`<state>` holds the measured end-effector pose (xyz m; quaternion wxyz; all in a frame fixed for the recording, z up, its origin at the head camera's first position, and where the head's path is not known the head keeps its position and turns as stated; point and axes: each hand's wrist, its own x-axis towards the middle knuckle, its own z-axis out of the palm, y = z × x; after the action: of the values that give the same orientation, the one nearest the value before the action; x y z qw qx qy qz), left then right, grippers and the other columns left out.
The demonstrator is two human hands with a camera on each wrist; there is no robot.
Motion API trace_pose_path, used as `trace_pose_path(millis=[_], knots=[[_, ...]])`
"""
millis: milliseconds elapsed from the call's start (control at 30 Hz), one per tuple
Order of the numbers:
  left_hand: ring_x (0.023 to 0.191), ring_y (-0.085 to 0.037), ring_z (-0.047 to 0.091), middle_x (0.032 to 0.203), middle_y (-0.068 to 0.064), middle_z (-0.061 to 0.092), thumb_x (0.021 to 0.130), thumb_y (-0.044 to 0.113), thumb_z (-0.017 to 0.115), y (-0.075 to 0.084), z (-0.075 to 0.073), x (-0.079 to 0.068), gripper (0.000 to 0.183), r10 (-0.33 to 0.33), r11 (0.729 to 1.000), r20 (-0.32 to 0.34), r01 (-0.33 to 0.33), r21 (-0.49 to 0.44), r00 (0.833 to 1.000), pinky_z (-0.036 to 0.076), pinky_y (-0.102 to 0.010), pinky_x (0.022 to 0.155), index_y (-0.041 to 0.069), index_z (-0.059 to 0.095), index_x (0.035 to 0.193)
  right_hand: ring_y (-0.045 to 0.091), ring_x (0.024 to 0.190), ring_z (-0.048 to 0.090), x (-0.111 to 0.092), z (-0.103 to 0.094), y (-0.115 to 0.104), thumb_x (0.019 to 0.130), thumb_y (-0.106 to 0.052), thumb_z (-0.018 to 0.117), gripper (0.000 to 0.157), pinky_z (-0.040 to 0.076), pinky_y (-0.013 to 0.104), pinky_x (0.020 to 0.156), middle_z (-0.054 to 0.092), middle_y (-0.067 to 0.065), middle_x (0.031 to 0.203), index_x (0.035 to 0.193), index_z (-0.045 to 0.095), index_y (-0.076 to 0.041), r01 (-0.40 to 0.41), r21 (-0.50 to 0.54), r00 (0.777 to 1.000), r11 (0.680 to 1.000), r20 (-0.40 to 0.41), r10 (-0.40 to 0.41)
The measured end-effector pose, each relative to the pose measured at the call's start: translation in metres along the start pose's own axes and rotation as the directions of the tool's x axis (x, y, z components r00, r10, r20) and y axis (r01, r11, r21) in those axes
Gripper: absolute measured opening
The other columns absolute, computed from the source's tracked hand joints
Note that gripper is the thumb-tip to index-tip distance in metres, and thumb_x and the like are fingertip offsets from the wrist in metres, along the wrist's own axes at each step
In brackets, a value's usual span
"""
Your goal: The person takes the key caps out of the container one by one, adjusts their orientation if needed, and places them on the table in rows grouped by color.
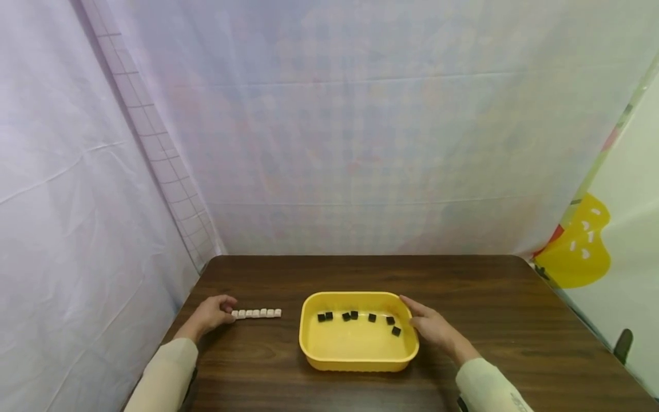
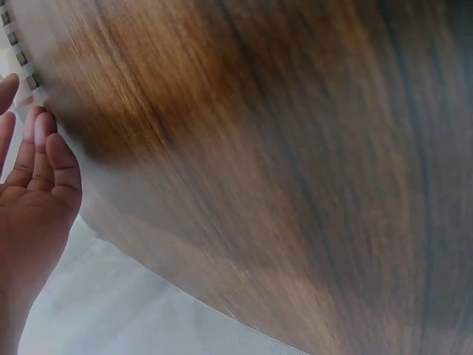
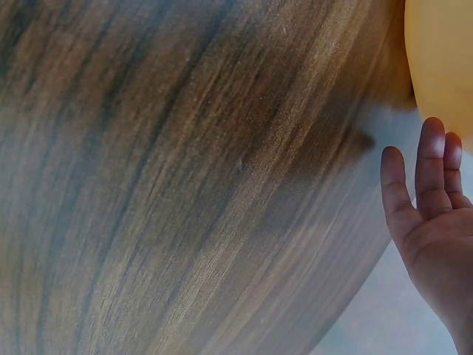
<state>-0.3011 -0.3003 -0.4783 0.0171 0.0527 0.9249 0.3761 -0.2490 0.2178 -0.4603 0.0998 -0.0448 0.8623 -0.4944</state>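
In the head view a straight row of small white cube-like pieces [image 1: 255,313] lies on the table, left of a yellow plastic tub [image 1: 358,365]. My left hand [image 1: 208,315] is at the row's left end, its thumb and forefinger on either side of the end piece. The left wrist view shows the left hand's [image 2: 37,185] other fingers nearly straight. Inside the tub sit several small black cube-like pieces [image 1: 372,317], scattered toward its far side. My right hand [image 1: 435,329] touches the tub's right rim; in the right wrist view its fingers [image 3: 431,166] are straight beside the yellow wall.
The dark wood-grain table [image 1: 463,280] carries all of this. White curtains [image 1: 360,143] hang behind it and along the left side. To the right, a yellow shape [image 1: 579,246] shows on a pale sheet past the table's edge.
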Motion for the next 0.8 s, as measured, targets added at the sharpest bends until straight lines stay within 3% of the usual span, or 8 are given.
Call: trace_pose_path(millis=[300, 500, 800], knots=[[0.091, -0.030, 0.061, 0.096, -0.016, 0.067, 0.073, -0.001, 0.075, 0.006, -0.006, 0.000, 0.046, 0.007, 1.000, -0.009, -0.007, -0.011, 1.000, 0.050, -0.039, 0.077, -0.010, 0.063, 0.116, 0.047, 0.142, 0.025, 0.001, -0.001, 0.000, 0.093, -0.002, 0.049, 0.061, 0.021, 0.061, 0.112, 0.030, 0.027, 0.155, 0.153, 0.034, -0.002, -0.004, 0.000, 1.000, 1.000, -0.001, 0.004], [0.102, -0.037, 0.060, 0.106, -0.021, 0.065, 0.080, 0.006, 0.074, 0.013, -0.012, 0.002, 0.046, 0.021, 1.000, -0.020, -0.021, 0.014, 1.000, 0.049, -0.049, 0.085, -0.009, 0.061, 0.121, 0.046, 0.142, 0.026, 0.001, -0.001, 0.001, 0.094, -0.002, 0.048, 0.061, 0.022, 0.061, 0.112, 0.029, 0.027, 0.155, 0.153, 0.034, -0.002, -0.002, 0.004, 1.000, 1.000, 0.002, 0.002], [0.109, -0.042, 0.059, 0.118, -0.028, 0.062, 0.088, 0.013, 0.071, 0.026, -0.012, 0.010, 0.048, 0.027, 1.000, -0.007, -0.027, 0.006, 1.000, 0.048, -0.053, 0.090, -0.008, 0.057, 0.129, 0.047, 0.142, 0.025, 0.000, -0.001, 0.001, 0.094, -0.001, 0.048, 0.060, 0.022, 0.061, 0.112, 0.029, 0.027, 0.155, 0.153, 0.034, -0.001, 0.004, 0.011, 1.000, 1.000, 0.007, -0.004]])
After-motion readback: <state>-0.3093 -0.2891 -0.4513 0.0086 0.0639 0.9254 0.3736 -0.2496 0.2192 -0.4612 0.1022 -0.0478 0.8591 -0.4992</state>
